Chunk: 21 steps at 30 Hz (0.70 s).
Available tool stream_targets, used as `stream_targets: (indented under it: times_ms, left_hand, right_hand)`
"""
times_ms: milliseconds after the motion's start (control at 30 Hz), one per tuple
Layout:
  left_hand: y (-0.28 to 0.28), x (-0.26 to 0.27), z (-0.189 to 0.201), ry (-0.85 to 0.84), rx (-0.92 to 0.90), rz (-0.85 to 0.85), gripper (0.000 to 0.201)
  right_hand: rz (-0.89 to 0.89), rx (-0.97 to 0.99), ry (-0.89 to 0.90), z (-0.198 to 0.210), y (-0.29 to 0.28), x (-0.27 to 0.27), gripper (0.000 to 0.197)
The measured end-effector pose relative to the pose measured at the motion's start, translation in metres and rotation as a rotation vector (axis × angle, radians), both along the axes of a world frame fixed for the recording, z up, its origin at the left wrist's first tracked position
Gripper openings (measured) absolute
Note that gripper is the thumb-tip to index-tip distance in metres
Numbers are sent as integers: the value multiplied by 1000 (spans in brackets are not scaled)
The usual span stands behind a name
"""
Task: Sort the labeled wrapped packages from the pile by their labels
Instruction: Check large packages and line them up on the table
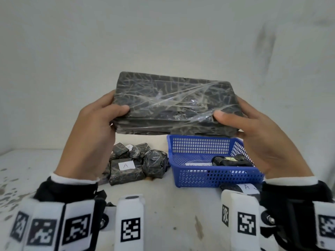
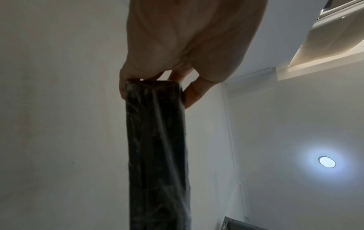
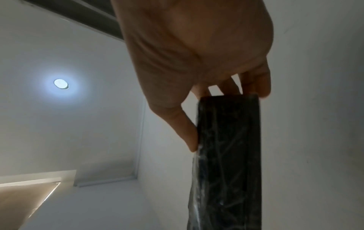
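The large black wrapped package (image 1: 174,104) is held raised above the surface (image 1: 172,205), over the blue basket (image 1: 213,175) and the pile of small packages (image 1: 134,163). The left hand (image 1: 94,134) grips its left end: thumb on the near face, fingers (image 2: 123,87) curled behind the far face. The right hand (image 1: 261,134) grips the right end the same way. No label shows on the visible face. 1 small wrapped package (image 1: 232,160) lies inside the basket, at its right.
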<state>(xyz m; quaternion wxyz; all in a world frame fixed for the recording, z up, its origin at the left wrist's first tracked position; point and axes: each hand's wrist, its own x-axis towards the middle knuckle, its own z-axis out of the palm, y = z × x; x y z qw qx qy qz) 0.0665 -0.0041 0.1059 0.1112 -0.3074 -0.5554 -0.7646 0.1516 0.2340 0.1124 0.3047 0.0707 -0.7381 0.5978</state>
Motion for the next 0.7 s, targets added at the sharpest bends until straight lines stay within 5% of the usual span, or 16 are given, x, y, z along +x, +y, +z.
stream_targets:
  times_ms: [133, 333, 533, 700]
  left_hand:
    - [-1, -2, 2, 50, -58, 38, 46]
    - [4, 1, -2, 127, -218, 381, 30]
    - [7, 5, 0, 94, -173, 333, 27]
    - [13, 3, -6, 76, -241, 395, 45]
  right_hand:
    - [-14, -11, 33, -3, -2, -3, 49]
    - [-59, -24, 106, -3, -6, -5, 41]
    - [-127, 62, 142, -2, -15, -2, 46]
    - [-218, 121, 155, -4, -21, -3, 51]
